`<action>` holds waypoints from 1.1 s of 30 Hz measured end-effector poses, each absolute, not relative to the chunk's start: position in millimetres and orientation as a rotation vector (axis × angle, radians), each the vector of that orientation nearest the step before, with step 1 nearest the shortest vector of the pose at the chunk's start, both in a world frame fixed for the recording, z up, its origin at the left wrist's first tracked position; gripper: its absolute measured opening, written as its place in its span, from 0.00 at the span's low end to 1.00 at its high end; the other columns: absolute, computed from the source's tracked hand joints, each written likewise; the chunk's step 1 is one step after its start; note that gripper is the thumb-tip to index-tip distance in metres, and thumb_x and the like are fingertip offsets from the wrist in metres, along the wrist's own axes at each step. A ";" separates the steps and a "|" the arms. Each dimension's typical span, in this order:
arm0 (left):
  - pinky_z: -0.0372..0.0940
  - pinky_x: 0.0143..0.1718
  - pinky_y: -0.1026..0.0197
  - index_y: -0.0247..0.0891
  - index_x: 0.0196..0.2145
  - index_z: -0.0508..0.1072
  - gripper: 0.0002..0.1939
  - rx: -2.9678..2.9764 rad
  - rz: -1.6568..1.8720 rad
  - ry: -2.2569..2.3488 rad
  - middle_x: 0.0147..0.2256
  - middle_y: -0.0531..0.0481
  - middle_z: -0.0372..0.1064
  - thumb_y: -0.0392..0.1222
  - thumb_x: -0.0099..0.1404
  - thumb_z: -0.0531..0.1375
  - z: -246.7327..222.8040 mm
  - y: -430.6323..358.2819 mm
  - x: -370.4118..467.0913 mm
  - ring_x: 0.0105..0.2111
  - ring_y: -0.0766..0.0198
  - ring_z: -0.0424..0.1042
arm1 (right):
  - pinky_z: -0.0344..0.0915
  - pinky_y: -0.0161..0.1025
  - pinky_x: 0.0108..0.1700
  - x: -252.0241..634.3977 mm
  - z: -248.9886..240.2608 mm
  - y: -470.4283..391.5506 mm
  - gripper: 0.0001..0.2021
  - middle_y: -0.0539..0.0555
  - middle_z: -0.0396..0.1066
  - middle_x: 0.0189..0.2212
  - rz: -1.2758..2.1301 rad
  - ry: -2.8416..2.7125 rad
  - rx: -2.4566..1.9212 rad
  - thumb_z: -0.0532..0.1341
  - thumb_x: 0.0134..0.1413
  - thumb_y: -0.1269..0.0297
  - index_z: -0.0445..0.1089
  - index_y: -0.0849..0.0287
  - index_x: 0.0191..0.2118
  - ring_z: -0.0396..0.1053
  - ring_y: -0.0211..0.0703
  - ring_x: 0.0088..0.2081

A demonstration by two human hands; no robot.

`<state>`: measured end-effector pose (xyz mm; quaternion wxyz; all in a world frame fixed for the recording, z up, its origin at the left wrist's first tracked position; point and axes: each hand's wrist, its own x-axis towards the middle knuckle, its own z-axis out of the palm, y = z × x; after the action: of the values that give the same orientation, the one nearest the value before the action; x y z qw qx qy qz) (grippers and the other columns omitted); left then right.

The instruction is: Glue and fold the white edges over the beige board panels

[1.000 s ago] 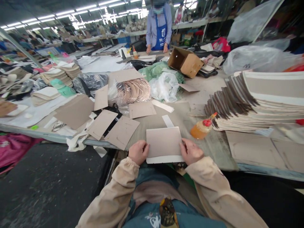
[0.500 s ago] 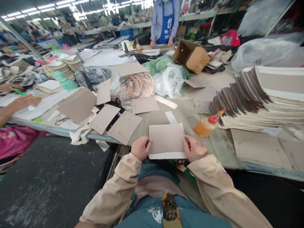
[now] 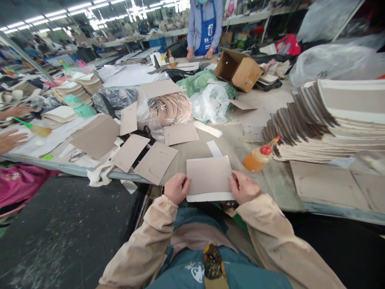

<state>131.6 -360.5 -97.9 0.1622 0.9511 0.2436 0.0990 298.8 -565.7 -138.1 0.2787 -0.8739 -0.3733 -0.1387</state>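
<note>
A rectangular grey-beige panel (image 3: 209,176) with a white strip along its near edge lies at the table's front edge, before my body. My left hand (image 3: 177,188) pinches its left side, thumb and fingers closed. On the opposite side my right hand (image 3: 245,187) grips the panel the same way. A squeeze bottle of orange liquid with a red cap (image 3: 258,157) stands just beyond my right hand. Past the panel lies a small white strip (image 3: 214,148). Loose beige panels (image 3: 157,161) with curved marks lie to the left of my left hand.
A tall fanned stack of panels (image 3: 345,116) fills the right side. Farther back are a plastic-wrapped bundle of curved pieces (image 3: 170,108), a white plastic bag (image 3: 210,103) and an open cardboard box (image 3: 238,70). One co-worker (image 3: 204,30) stands opposite; another person's hand (image 3: 12,140) is at left.
My hands and the panel keep nearly the same pose; the whole view has shifted slightly. At left, the other person's hand has moved away from the green-tipped bottle, which now lies on the table.
</note>
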 end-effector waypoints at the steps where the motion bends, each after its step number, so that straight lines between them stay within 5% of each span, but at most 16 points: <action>1: 0.55 0.30 0.64 0.40 0.28 0.65 0.13 2.715 0.282 0.699 0.29 0.51 0.66 0.46 0.66 0.47 -97.9 -360.6 131.7 0.31 0.64 0.65 | 0.64 0.34 0.33 298.9 -138.0 -565.5 0.15 0.55 0.73 0.34 -0.380 -1.002 -2.341 0.53 0.58 0.59 0.69 0.62 0.44 0.70 0.40 0.32; 33: 0.54 0.29 0.64 0.40 0.27 0.65 0.12 2.728 0.408 0.634 0.28 0.52 0.65 0.45 0.66 0.49 -103.6 -358.8 129.8 0.30 0.65 0.65 | 0.65 0.34 0.33 297.5 -132.5 -563.8 0.15 0.55 0.74 0.33 -0.379 -1.000 -2.355 0.53 0.57 0.60 0.69 0.63 0.44 0.71 0.42 0.33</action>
<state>129.8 -358.8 -103.6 0.1551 0.9522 0.2212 0.1424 297.5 -563.8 -132.5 0.2738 -0.8757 -0.3719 -0.1409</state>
